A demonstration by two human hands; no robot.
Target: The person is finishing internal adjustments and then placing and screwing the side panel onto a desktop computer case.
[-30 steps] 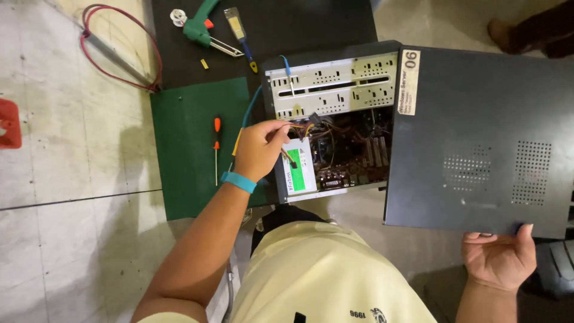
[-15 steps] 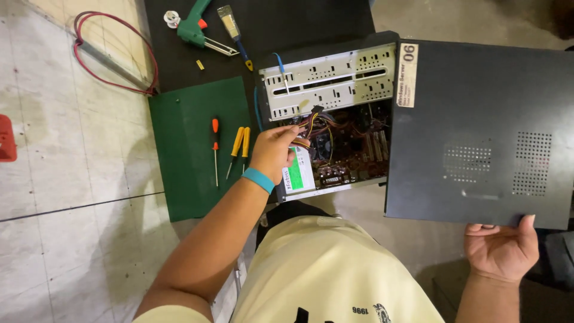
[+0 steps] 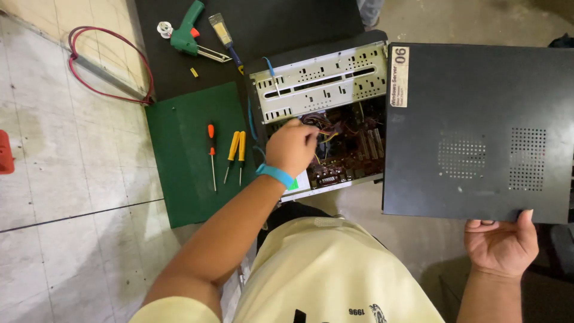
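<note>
left hand is curled among wires inside computer case; grasp unclear. side panel, at 3 o'clock, is gripped by right hand. wires are best eased gently.

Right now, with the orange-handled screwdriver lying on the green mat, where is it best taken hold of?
Probably by the orange handle, from above. The orange-handled screwdriver lies flat on the green mat, handle at its far end, thin shaft pointing toward the person. The yellow screwdrivers lie apart beside it, so fingers have room either side.
</note>
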